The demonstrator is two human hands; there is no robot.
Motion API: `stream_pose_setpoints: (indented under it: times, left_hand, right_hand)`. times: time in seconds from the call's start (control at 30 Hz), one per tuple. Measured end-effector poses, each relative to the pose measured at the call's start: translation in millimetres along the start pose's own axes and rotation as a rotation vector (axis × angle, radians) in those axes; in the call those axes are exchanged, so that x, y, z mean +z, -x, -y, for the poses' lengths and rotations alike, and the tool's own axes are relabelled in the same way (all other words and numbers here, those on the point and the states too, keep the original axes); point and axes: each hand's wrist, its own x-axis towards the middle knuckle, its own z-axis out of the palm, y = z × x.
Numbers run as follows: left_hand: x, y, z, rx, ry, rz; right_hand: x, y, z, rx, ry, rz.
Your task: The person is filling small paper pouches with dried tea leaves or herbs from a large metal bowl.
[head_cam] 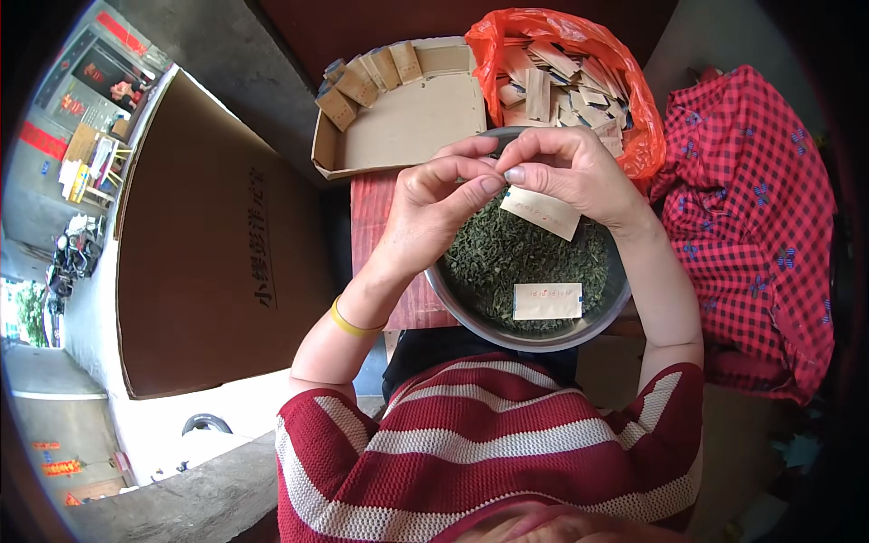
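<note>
My left hand (441,197) and my right hand (577,170) meet above a metal bowl (529,343), fingertips pinched close together. Whatever may be between the fingertips is too small or hidden to make out. Dried green leaves (489,258) fill much of the bowl. Just below my right hand is a flat paper packet (543,214), tilted, its upper edge partly covered by the fingers. A second paper packet (548,302) lies on the leaves near the bowl's front rim. Both packets bear writing.
Behind the bowl, a shallow cardboard tray (421,129) has several filled packets (356,85) along its left and back sides. An orange-red plastic bag (641,129) holds many flat paper packets (538,95). A red checked cloth (747,224) is at right, a large cardboard panel (204,237) at left.
</note>
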Motion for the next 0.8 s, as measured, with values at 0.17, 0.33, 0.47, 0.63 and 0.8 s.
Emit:
stream_pose_setpoints:
  times: [0.17, 0.33, 0.47, 0.63, 0.8]
  left_hand:
    - [1.5, -1.0, -3.4, -0.089, 0.030, 0.009]
    - [-1.1, -1.9, -5.3, -0.075, 0.049, 0.021]
    - [-40.7, 8.8, -24.8, 0.013, -0.188, -0.114]
    - [-175.1, 27.5, -123.5, 0.427, -1.082, -0.562]
    - [-332.3, 91.7, -253.5, -0.268, -1.951, -1.304]
  right_hand:
    - [-4.4, 8.3, -5.2, -0.006, -0.073, -0.034]
    - [-5.4, 10.3, -4.4, -0.002, -0.127, -0.042]
    - [-11.5, 10.8, -11.2, 0.065, -0.088, -0.068]
    - [-28.1, 17.1, -35.8, 0.128, -0.009, -0.103]
    - [-29.4, 11.5, -59.8, 0.140, -0.074, -0.078]
